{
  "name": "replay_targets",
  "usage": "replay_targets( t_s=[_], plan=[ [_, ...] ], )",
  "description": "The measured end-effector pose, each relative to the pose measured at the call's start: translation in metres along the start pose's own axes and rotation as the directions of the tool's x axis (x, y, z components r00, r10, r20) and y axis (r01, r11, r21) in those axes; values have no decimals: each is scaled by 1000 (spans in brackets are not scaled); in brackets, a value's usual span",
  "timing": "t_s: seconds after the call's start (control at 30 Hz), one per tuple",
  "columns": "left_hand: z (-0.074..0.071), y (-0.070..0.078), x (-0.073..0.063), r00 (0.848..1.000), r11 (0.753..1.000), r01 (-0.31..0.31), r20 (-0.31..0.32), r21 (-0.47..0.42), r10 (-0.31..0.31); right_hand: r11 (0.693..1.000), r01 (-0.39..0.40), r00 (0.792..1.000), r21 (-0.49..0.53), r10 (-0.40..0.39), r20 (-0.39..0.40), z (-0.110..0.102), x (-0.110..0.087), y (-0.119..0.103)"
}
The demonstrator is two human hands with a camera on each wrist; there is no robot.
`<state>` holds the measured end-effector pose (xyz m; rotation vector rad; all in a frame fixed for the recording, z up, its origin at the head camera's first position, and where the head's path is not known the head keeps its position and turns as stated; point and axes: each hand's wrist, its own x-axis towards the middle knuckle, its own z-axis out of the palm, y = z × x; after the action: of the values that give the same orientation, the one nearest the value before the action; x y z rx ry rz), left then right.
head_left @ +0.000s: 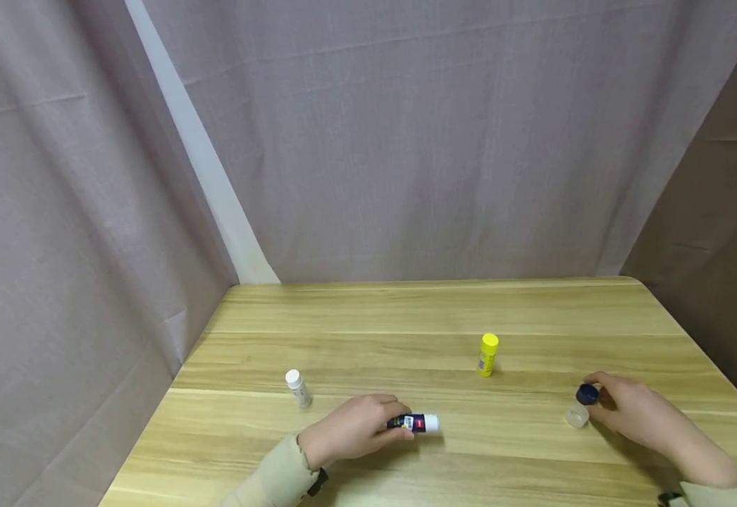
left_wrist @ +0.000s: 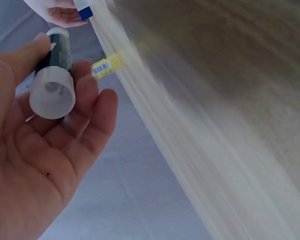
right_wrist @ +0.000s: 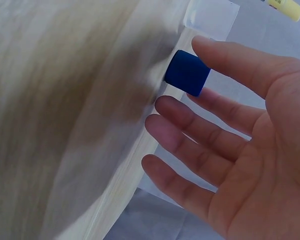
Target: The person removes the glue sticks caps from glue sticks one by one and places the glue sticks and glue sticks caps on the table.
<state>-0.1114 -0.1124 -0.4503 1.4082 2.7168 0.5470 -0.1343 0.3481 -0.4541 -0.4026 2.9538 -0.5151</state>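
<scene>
My left hand (head_left: 358, 426) grips a dark glue stick (head_left: 409, 422) with a white end (head_left: 432, 422), lying sideways above the table. Toward the left wrist camera faces its other end, a hollow white one (left_wrist: 52, 92). My right hand (head_left: 638, 415) has a small dark blue cap (head_left: 587, 394) between thumb and forefinger, low at the table's right side. The other fingers (right_wrist: 190, 120) of that hand are spread apart from the cap. Touching or close beside the blue cap is a small translucent round piece (head_left: 576, 415); which of these, I cannot tell.
A yellow glue stick (head_left: 487, 355) stands upright between the hands, farther back. At the left stands a white glue stick (head_left: 298, 389). The wooden table (head_left: 375, 310) ends at grey curtains (head_left: 368, 141) behind and to the sides.
</scene>
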Motion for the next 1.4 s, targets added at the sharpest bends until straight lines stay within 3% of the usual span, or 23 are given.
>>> replay_targets(
  t_s=[0.23,0.57,0.8,1.03,1.27,1.4],
  plan=[
    [-2,2,-2,999,1000,-10,31,-1,10,1000,10,1000,-11,-10,-18,2,-1,0],
    [-2,-3,-6,995,993,102,-10,-59,-103,999,22,998,-31,-24,-52,5,0,-1],
    [-3,-8,-9,992,983,109,-47,-147,-117,998,35,997,-45,-38,-69,7,1,-2],
    [-7,-13,-12,985,959,122,-87,-256,-148,998,40,996,-44,-43,-76,8,0,-2],
    [-11,-18,-18,968,943,155,-145,-293,-204,999,31,998,-33,-32,-57,8,1,-1],
    [-12,-21,-22,958,911,178,-148,-372,-247,999,27,998,-38,-29,-53,8,2,0]
  ],
)
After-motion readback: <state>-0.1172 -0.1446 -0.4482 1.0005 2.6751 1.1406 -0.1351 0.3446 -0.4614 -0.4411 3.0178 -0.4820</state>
